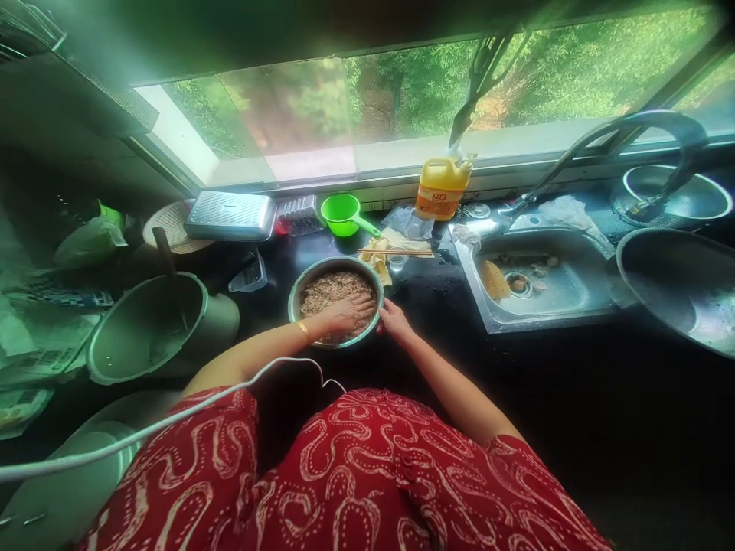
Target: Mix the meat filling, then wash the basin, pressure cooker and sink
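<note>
A round metal bowl stands on the dark counter in front of me, with a brownish, crumbly mixture in it. My left hand, a gold bracelet at its wrist, lies on the mixture with its fingers stretched out flat. At the bowl's right edge, my right hand grips the rim between thumb and fingers. Just behind the bowl are a pair of chopsticks, a crumpled yellowish cloth or wrapper and a small clear cup.
On the right is a steel sink with a yellow sponge-like piece, beside a large wok. A yellow detergent jug and a green ladle stand near the window. A deep pot is left. A white cable crosses my front.
</note>
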`<action>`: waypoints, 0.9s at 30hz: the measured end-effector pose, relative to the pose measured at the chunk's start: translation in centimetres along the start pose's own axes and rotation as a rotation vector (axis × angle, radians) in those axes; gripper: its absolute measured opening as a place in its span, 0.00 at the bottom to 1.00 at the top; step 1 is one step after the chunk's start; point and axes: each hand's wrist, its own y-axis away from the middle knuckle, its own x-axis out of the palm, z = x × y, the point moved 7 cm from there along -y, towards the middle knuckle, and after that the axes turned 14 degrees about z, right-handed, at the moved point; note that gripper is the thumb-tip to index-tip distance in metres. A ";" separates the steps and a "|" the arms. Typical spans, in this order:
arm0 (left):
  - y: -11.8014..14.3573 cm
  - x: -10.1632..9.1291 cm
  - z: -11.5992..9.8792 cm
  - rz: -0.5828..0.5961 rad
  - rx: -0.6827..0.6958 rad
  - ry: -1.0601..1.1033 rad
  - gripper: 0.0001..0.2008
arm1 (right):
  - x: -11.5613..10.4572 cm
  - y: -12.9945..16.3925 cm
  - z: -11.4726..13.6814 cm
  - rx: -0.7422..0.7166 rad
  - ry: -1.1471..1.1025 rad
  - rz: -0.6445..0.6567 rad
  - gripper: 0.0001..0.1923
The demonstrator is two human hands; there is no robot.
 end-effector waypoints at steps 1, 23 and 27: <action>0.9 -0.5 0.9 -0.016 -0.023 0.002 0.23 | 0.0 0.0 0.0 0.002 -0.003 -0.007 0.15; 1.3 0.6 0.9 -0.001 0.012 0.171 0.24 | -1.8 -1.1 -0.8 -0.025 -0.018 -0.084 0.26; 1.6 -1.8 2.3 -0.136 -0.071 0.110 0.21 | -4.0 -2.9 0.0 -0.034 -0.053 -0.126 0.27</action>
